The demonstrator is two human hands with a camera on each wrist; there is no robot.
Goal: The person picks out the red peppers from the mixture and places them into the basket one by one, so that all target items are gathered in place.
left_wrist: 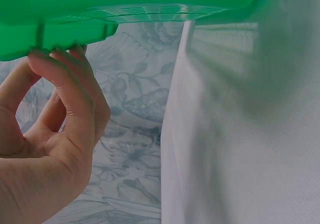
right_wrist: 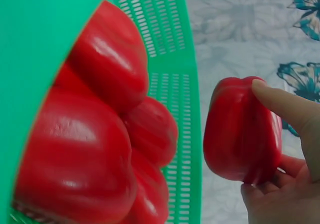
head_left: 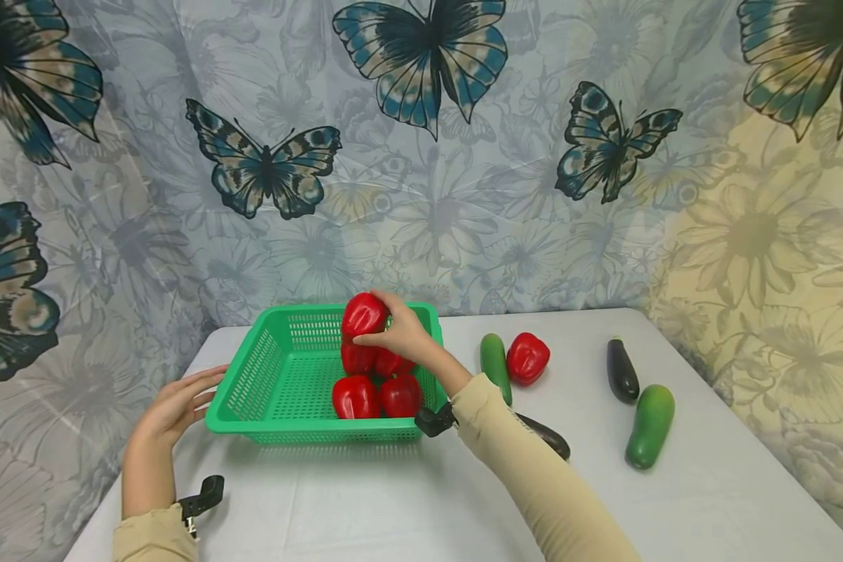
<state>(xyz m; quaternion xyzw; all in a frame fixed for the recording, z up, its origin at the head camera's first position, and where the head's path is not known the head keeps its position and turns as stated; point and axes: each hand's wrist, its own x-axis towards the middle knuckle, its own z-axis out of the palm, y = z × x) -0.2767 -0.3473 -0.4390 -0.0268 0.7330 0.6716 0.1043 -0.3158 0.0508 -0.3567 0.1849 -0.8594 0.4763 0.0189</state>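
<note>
High over the right part of the green basket (head_left: 267, 390), my right hand (head_left: 409, 336) grips a red bell pepper (head_left: 362, 314) between thumb and fingers. The right wrist view shows this held pepper (right_wrist: 242, 131) apart from the others, level with the basket's far rim. Beneath it several red bell peppers (head_left: 356, 398) lie bunched in the basket's right half. At the basket's left end is my left hand (head_left: 172, 410), fingers lightly bent. Up close in the left wrist view, the fingertips of this hand (left_wrist: 65, 109) touch the underside of the rim.
Right of the basket lie a cucumber (head_left: 494, 363) and another red bell pepper (head_left: 528, 359). An eggplant (head_left: 549, 439) is partly behind my right sleeve. Farther right are a second eggplant (head_left: 621, 373) and a thick green vegetable (head_left: 650, 427). Butterfly-patterned cloth (head_left: 449, 234) hangs behind the white table.
</note>
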